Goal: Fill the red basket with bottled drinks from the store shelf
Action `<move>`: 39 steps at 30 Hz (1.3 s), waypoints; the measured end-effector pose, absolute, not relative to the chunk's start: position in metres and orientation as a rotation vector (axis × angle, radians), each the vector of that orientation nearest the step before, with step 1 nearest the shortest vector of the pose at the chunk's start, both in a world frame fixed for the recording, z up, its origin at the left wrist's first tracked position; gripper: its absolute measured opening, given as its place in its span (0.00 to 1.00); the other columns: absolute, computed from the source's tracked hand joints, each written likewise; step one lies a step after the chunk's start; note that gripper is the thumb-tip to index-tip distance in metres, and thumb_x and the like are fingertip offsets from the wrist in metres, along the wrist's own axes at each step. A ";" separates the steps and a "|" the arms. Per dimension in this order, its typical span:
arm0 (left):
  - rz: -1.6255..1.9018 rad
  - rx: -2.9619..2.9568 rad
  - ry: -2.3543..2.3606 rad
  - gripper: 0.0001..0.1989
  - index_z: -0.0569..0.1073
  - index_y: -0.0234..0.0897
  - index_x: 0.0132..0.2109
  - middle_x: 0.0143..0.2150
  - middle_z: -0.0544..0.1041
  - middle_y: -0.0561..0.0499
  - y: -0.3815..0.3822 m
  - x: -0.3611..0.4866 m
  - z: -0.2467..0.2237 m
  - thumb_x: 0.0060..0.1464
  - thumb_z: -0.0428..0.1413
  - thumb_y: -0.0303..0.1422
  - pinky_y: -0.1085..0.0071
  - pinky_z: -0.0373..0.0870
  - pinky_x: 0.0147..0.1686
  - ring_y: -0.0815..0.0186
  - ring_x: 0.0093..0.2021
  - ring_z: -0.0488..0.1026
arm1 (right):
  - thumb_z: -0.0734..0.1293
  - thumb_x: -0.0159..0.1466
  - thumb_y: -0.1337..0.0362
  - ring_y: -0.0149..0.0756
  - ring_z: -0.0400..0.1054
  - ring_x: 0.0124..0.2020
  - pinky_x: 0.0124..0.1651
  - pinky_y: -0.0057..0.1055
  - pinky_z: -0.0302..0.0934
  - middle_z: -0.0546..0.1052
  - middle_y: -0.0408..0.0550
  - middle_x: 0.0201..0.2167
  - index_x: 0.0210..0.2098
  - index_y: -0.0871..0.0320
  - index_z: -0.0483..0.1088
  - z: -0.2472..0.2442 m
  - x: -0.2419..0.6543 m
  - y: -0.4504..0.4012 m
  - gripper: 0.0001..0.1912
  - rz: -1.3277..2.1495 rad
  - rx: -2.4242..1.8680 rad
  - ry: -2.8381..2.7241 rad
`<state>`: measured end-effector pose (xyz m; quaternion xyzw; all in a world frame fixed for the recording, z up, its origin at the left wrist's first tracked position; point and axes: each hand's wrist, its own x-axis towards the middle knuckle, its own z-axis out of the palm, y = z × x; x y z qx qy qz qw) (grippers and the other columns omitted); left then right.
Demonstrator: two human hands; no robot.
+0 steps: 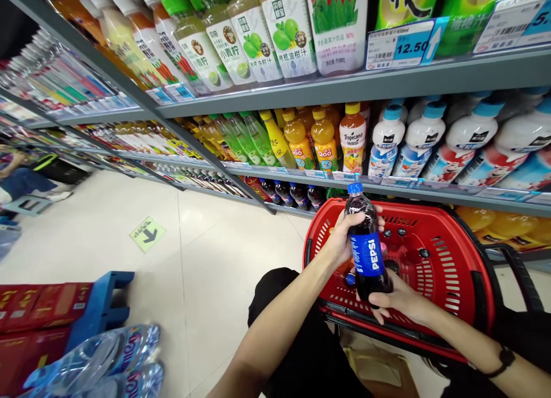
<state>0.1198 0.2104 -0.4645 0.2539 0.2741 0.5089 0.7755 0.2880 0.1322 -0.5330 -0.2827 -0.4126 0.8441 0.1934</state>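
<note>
A dark Pepsi bottle with a blue cap and blue label is held between both hands, tilted slightly, over a red shopping basket. My left hand is wrapped round its upper part, the thumb across the front just above the label. Around its base closes my right hand, with fingertips showing underneath. Inside the basket lie several items, partly hidden by the bottle and hands; a blue cap and some dark round caps show among them.
Shelves of bottled drinks run along the front, right above the basket's far rim. A blue pallet with red boxes and large water bottles stands at lower left. A person sits at far left. A green arrow sign marks the floor.
</note>
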 end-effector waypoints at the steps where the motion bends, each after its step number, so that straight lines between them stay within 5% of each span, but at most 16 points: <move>1: 1.129 0.563 0.590 0.29 0.75 0.31 0.48 0.45 0.81 0.40 0.211 0.121 -0.464 0.43 0.70 0.46 0.66 0.77 0.40 0.56 0.43 0.80 | 0.79 0.57 0.45 0.26 0.66 0.19 0.22 0.25 0.61 0.78 0.49 0.35 0.47 0.60 0.66 -0.536 0.288 0.133 0.32 2.284 -0.884 -1.215; 16: 1.087 0.639 0.481 0.26 0.74 0.33 0.41 0.37 0.80 0.43 0.212 0.124 -0.478 0.52 0.62 0.55 0.68 0.77 0.33 0.58 0.36 0.80 | 0.78 0.59 0.47 0.32 0.65 0.21 0.23 0.30 0.64 0.74 0.42 0.29 0.51 0.57 0.66 -0.551 0.275 0.112 0.31 1.980 -1.218 -1.332; 25: 1.109 0.621 0.487 0.26 0.74 0.33 0.42 0.36 0.79 0.44 0.213 0.123 -0.474 0.52 0.61 0.54 0.68 0.76 0.32 0.61 0.32 0.78 | 0.76 0.58 0.50 0.47 0.73 0.44 0.51 0.45 0.70 0.79 0.51 0.40 0.49 0.59 0.71 -0.543 0.277 0.123 0.27 1.729 -1.251 -1.547; 39: 1.060 0.594 0.566 0.27 0.74 0.34 0.40 0.34 0.78 0.46 0.212 0.123 -0.472 0.49 0.62 0.55 0.67 0.76 0.31 0.62 0.31 0.76 | 0.76 0.56 0.47 0.55 0.71 0.54 0.61 0.51 0.64 0.77 0.59 0.53 0.55 0.61 0.71 -0.541 0.278 0.126 0.34 1.771 -1.305 -1.600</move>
